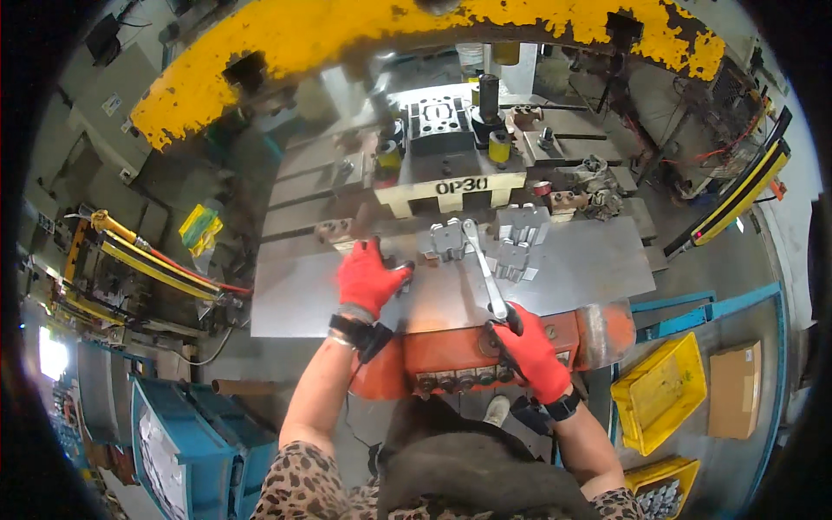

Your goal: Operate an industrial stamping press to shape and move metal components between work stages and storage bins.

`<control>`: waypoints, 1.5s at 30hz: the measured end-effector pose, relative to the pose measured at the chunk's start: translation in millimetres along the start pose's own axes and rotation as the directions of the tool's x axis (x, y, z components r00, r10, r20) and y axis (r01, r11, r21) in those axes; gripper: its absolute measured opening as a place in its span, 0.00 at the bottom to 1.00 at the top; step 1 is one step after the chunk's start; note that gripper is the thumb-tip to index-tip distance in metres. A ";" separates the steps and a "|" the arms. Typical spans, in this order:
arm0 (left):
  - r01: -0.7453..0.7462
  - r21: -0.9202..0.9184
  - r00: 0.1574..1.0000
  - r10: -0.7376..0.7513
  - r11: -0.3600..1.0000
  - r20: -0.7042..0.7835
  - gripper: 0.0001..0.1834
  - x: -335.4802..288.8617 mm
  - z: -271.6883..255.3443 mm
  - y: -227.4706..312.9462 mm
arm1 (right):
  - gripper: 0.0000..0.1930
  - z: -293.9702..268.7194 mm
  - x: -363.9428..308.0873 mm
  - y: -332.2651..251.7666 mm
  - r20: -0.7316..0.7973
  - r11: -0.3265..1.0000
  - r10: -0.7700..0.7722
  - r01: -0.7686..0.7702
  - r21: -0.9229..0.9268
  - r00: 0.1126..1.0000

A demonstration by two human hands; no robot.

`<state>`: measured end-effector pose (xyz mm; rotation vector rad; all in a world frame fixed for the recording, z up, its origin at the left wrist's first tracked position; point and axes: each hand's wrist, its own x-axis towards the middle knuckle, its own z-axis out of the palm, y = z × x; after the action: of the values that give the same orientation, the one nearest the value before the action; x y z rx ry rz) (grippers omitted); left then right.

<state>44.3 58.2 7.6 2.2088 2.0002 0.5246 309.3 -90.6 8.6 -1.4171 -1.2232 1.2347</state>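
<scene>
My right hand (530, 351), in a red glove with dark fingertips, is closed round the near end of a long silver tool with a round end (485, 270). The tool slants up and away, its round end beside a grey formed metal part (447, 239). Two more metal parts, a far one (523, 224) and a nearer one (513, 260), sit right of the tool on the flat metal plate (589, 270). Over the plate's left side, my red-gloved left hand (371, 282) has curled fingers. Something dark and grey shows at its fingertips, too blurred to name.
Behind the plate stands a press die (451, 192) with yellow-banded posts. A chipped yellow press beam (416, 33) arches overhead. An orange machine front (451, 351) lies nearest me. Yellow bins (660, 394) and a cardboard box (735, 390) stand right; a blue container (186, 451) stands left.
</scene>
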 end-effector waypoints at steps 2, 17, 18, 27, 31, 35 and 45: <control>0.026 0.126 0.999 -0.031 0.992 0.037 0.43 -1.2 8.8 9.0 | 0.14 -1.6 -8.6 -0.5 -0.026 0.996 0.088 -0.089 -0.014 0.996; -0.294 0.084 0.919 0.258 0.952 0.298 0.62 -9.4 7.2 -39.2 | 0.10 -33.0 52.1 -63.4 0.012 0.962 -0.063 0.058 0.267 0.998; -0.290 0.114 0.906 0.234 0.950 0.353 0.62 -8.3 5.9 -41.6 | 0.09 -30.8 68.8 -69.0 -0.027 0.968 -0.105 0.108 0.225 0.994; -0.185 -0.019 0.978 0.186 0.983 0.097 0.52 -28.5 0.7 -74.0 | 0.12 -15.9 213.8 -90.4 -0.063 0.936 -0.268 0.275 0.219 0.961; -0.157 -0.073 0.987 0.158 0.985 -0.003 0.46 -47.4 -2.0 -90.3 | 0.12 -18.1 225.0 -99.1 0.015 0.957 -0.169 0.160 0.243 0.986; -0.124 -0.155 0.992 0.125 0.980 -0.001 0.44 -61.4 -4.1 -100.7 | 0.14 -26.0 214.8 -111.9 0.057 0.971 -0.150 0.136 0.194 0.987; -0.133 -0.149 0.991 0.128 0.980 -0.043 0.43 -67.9 -8.9 -98.8 | 0.14 -13.9 218.5 -125.1 -0.102 0.679 -0.279 0.121 -0.724 0.955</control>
<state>-56.4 2.3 -27.0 2.2619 1.7737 0.7083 312.6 143.2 103.3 -1.8290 -1.7589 0.4182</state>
